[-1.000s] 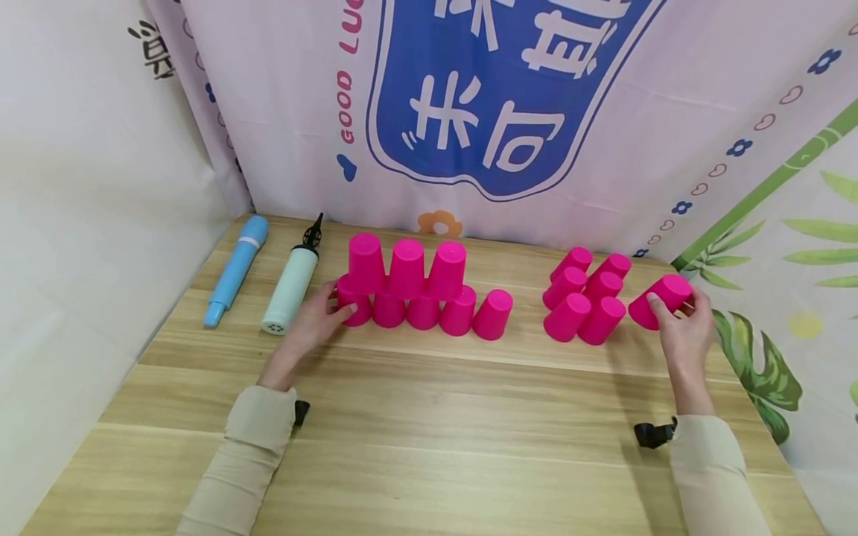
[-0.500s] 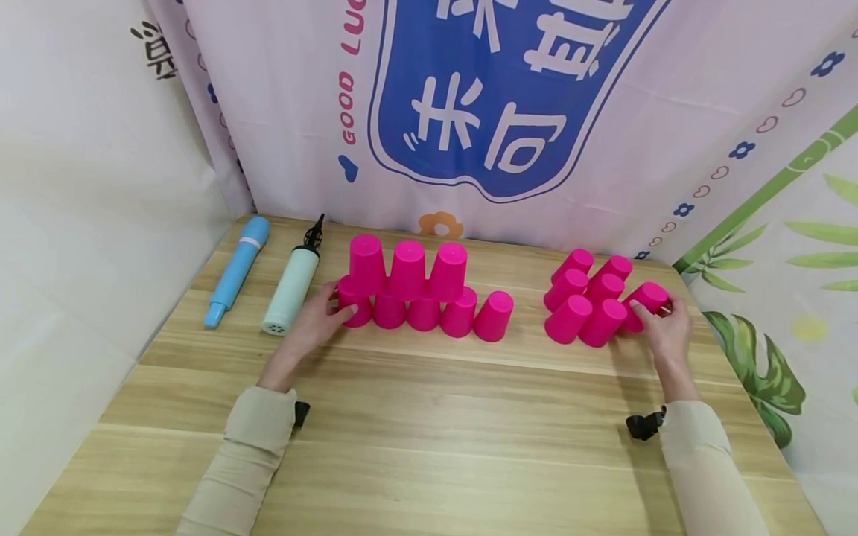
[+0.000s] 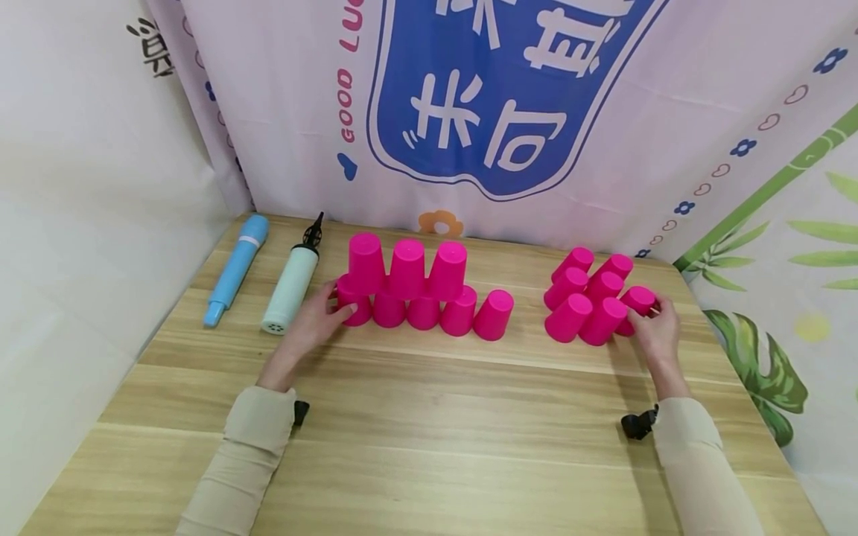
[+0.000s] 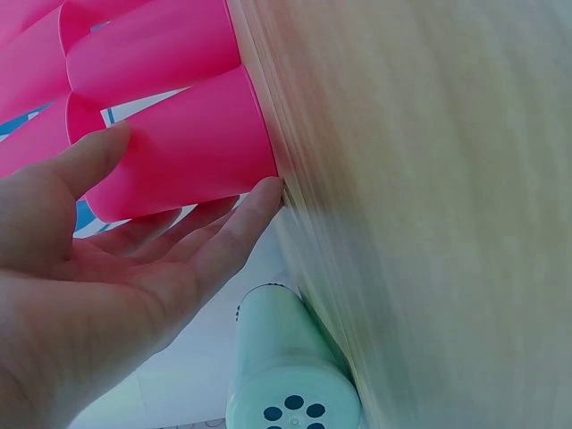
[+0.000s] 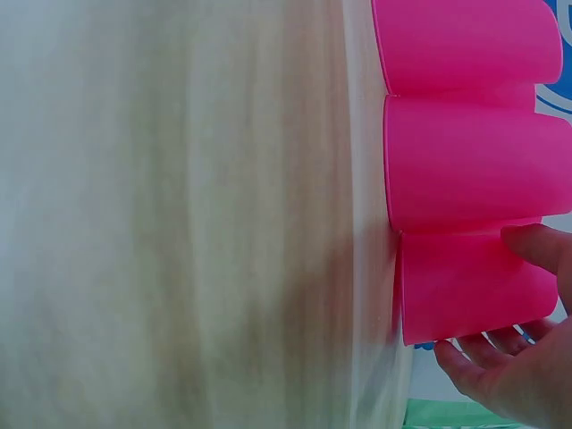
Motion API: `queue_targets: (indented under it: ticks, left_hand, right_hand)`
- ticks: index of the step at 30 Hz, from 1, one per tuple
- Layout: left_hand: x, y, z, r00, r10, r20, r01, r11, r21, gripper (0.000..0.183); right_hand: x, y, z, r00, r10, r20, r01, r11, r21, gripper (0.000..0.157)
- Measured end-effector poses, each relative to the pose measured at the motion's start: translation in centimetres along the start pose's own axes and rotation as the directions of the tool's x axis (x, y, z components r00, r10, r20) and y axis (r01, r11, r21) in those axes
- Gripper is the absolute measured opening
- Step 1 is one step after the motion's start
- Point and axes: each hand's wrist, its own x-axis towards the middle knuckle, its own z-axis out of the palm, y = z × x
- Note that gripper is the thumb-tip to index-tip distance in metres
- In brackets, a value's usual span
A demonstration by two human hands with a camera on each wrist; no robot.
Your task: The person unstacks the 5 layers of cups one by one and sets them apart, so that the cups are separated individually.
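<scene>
Upside-down pink cups stand in two groups in the head view. On the left, a bottom row holds three raised cups, among them an upper cup (image 3: 366,262). My left hand (image 3: 318,318) holds the leftmost bottom cup (image 4: 192,143) between thumb and fingers. At the right, my right hand (image 3: 658,331) grips a cup (image 5: 474,281) at the side of the cluster. That cup sits on the table, close against a neighbouring cup (image 5: 474,165). The bottom row's right-end cup (image 3: 493,316) has nothing on top of it.
A pale green hand pump (image 3: 292,289) lies just left of my left hand, and a blue pump-like tube (image 3: 237,269) lies farther left. The wooden table (image 3: 429,432) meets a printed cloth (image 3: 302,134) at the back.
My right hand has moved left with its cup and lowered it from a tilt to upright on the table against the cluster. My left hand has stayed where it was.
</scene>
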Motion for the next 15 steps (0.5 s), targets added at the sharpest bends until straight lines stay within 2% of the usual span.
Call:
queue_targets:
  ticks: [9, 15]
  left_hand:
    - [0.0, -0.1, -0.2, 1.0, -0.009, 0.001, 0.009, 1.0, 0.001, 0.061]
    - [0.0, 0.2, -0.2, 1.0, -0.01, 0.002, 0.01, 1.0, 0.001, 0.061]
  right_hand:
    - [0.1, 0.3, 0.1, 1.0, 0.007, 0.007, -0.007, 1.0, 0.017, 0.061]
    - [-0.6, -0.7, -1.1, 1.0, 0.005, -0.004, -0.005, 0.998, 0.065, 0.074]
